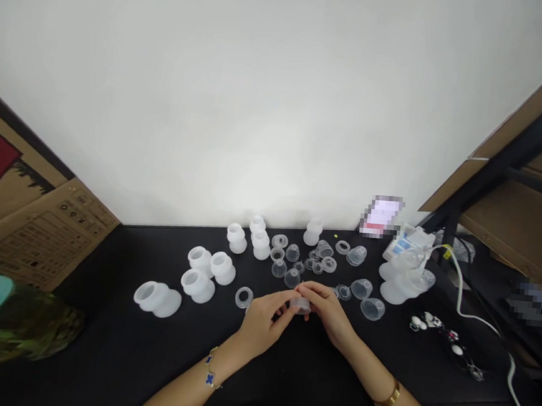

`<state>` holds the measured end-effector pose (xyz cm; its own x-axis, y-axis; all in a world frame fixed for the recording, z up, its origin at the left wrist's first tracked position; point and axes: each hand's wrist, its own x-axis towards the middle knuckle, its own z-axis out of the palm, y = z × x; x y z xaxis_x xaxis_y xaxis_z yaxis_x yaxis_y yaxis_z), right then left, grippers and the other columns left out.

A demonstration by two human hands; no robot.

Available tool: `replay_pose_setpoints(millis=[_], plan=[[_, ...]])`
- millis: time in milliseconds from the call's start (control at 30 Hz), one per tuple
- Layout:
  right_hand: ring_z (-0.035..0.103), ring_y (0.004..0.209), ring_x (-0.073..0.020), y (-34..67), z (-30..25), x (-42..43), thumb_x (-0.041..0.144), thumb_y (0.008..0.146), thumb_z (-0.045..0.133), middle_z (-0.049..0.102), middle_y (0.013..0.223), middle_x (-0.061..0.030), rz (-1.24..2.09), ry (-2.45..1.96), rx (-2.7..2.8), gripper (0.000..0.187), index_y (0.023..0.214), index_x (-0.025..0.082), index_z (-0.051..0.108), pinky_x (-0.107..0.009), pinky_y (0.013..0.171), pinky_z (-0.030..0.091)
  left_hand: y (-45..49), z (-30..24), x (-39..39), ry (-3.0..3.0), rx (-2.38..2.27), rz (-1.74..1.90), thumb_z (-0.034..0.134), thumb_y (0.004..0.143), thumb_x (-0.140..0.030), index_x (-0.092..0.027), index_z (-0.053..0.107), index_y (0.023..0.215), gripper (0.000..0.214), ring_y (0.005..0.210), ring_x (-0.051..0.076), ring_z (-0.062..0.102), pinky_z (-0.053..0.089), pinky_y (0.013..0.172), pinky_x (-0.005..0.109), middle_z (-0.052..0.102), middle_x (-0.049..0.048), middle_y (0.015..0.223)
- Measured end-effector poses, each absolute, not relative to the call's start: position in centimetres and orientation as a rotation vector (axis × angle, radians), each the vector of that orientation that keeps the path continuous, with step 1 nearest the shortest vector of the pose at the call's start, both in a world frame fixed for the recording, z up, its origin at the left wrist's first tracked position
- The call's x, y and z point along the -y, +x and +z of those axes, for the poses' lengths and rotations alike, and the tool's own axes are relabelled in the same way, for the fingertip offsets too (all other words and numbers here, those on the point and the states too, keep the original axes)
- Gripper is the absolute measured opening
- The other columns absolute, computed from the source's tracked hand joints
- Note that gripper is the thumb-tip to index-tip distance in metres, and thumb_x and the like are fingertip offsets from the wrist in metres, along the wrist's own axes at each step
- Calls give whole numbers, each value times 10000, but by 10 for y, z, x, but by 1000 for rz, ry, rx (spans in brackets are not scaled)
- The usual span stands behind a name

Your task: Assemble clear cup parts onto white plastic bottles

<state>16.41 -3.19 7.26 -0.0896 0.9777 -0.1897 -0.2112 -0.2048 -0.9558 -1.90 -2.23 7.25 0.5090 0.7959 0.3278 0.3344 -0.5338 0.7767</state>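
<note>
My left hand (pixel 266 320) and my right hand (pixel 326 306) meet over the black table, fingers closed around a small clear plastic ring (pixel 300 304). Fingertips cover part of it. Left of my left hand lies another clear ring (pixel 243 297). Beyond my hands are several clear dome caps (pixel 292 277), more rings (pixel 329 264) and small round discs. Two clear caps (pixel 372 308) lie on their sides to the right of my right hand. White translucent bottles without tops (pixel 197 285) stand or lean in a group at the left.
A tall jar (pixel 31 322) with an orange and teal lid stands at left, before a cardboard box (pixel 39 228). At right are capped bottles (pixel 403 279), a white cable (pixel 471 316) and a beaded strap (pixel 448 342). A phone (pixel 381 217) leans on the white wall.
</note>
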Motion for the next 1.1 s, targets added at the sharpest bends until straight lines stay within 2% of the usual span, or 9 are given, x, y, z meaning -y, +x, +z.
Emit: replay_pose_setpoints(millis=[200, 600, 967, 1100], plan=[[594, 660, -166, 164, 76, 33, 472, 796, 746, 679, 766, -41, 1513, -1128, 951, 310, 844, 167, 769, -256, 540, 484, -19, 72, 21, 2165, -904, 908, 527, 972, -249, -261, 636, 1209, 261, 816, 177, 703, 558, 729, 266, 751, 28, 1071], [570, 638, -161, 164, 81, 33, 489, 779, 758, 668, 700, -26, 1522, -1140, 949, 315, 787, 175, 773, -270, 575, 445, -20, 68, 20, 2246, -925, 886, 520, 964, -235, -287, 632, 1237, 299, 793, 183, 718, 565, 737, 276, 763, 23, 1017], [560, 627, -153, 164, 78, 33, 469, 779, 765, 660, 691, -16, 1511, -1146, 939, 287, 778, 182, 773, -269, 582, 437, -20, 65, 20, 2253, -925, 875, 494, 979, -258, -280, 617, 1262, 309, 812, 193, 721, 572, 781, 305, 751, 41, 1097], [553, 609, -144, 164, 78, 33, 470, 772, 769, 665, 681, -13, 1495, -1150, 934, 292, 777, 179, 773, -262, 570, 432, -19, 67, 20, 2212, -935, 889, 494, 985, -281, -264, 615, 1233, 276, 775, 178, 703, 557, 733, 282, 747, 38, 1088]])
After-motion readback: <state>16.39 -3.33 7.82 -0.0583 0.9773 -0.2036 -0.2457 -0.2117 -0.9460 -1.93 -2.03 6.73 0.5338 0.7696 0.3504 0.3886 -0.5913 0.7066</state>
